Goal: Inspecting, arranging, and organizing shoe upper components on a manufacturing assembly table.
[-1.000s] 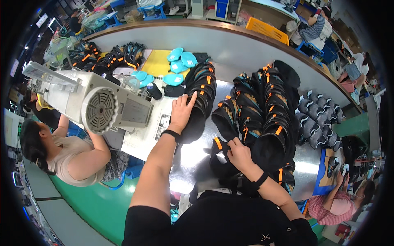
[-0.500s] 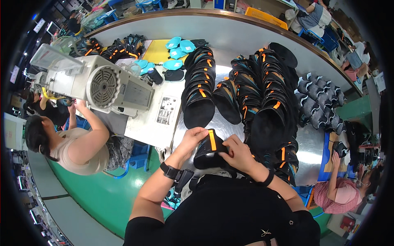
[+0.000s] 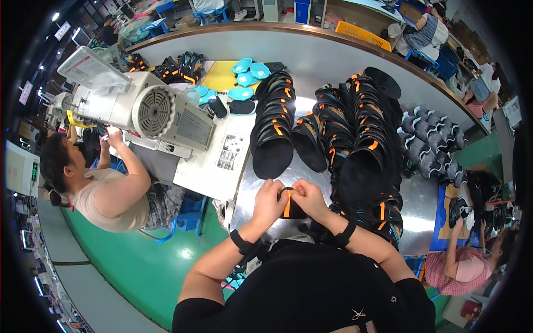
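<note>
In front of my body, a black shoe upper (image 3: 297, 212) with an orange strip is held between both hands. My left hand (image 3: 270, 202) pinches its top edge on the left of the strip. Close beside it, my right hand (image 3: 310, 200) has its fingers closed on the same edge, to the right of the strip. Just beyond my hands, a row of nested black shoe uppers (image 3: 273, 152) with orange tabs lies on the metal table (image 3: 315, 176). A single black upper (image 3: 310, 147) leans at that row's right side.
Longer rows of nested uppers (image 3: 363, 166) stand to the right, with grey patterned uppers (image 3: 430, 141) beyond. At left are a sewing machine (image 3: 147, 111), teal pieces (image 3: 244, 72) and a seated co-worker (image 3: 111, 188). Another person (image 3: 461, 255) works at far right. A low partition (image 3: 311, 53) bounds the back.
Both hands have come closer together at the upper's top edge. The upper has turned, its orange strip now upright between my fingers. The whole view has shifted slightly.
</note>
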A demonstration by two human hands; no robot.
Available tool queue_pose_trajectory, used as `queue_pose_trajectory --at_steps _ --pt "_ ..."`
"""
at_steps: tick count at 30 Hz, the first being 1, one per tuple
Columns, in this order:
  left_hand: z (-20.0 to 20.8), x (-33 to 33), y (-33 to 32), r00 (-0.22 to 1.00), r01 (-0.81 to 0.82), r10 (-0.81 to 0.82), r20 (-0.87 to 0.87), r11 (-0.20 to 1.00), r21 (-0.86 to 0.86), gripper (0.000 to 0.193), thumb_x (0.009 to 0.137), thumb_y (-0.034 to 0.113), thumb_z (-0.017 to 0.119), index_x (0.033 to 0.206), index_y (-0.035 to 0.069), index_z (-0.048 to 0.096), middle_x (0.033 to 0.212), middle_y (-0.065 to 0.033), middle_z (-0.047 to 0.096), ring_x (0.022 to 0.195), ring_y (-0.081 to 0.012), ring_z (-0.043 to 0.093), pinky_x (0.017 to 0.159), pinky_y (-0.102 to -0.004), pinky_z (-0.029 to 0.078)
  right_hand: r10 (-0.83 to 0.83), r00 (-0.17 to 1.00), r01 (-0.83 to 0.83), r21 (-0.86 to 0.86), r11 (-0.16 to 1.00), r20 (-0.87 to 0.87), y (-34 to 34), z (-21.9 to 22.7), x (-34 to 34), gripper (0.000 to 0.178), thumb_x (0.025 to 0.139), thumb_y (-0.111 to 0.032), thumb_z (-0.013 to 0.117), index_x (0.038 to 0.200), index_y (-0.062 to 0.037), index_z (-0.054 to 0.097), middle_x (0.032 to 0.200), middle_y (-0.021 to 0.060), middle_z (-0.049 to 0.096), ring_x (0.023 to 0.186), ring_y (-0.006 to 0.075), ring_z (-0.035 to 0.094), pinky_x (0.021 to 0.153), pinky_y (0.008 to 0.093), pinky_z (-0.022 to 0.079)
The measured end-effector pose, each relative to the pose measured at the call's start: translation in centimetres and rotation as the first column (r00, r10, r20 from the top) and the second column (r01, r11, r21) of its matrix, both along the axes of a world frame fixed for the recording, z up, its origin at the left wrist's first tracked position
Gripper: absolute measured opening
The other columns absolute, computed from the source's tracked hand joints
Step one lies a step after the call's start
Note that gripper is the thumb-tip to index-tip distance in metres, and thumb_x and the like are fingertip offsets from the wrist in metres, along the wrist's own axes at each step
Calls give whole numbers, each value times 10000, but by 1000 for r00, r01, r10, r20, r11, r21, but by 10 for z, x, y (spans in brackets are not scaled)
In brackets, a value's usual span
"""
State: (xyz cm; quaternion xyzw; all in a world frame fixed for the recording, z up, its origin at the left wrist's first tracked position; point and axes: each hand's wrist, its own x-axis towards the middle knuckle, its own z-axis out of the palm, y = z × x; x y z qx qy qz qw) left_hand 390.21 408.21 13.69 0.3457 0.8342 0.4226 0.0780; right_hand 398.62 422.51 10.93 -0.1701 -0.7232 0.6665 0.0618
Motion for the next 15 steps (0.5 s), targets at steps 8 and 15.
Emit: queue_pose_trajectory --at_steps 8,15 --pt "-3 -45 -10 963 264 -270 -11 951 -161 506 726 -29 654 1221 23 562 1141 -151 545 1088 -360 544 885 -404 485 39 973 -110 307 945 229 48 4 -50 240 819 -128 689 1024 -68 583 968 82 575 802 181 541 623 306 454" --pt "-57 -143 52 762 -90 -73 -644 972 -217 645 745 -20 576 1363 80 425 1277 -174 471 1125 -320 487 938 -416 392 -288 922 -133 911 391 258 111 2 -131 666 742 32 646 1357 -105 432 1286 231 425 1064 423 546 839 464 522"
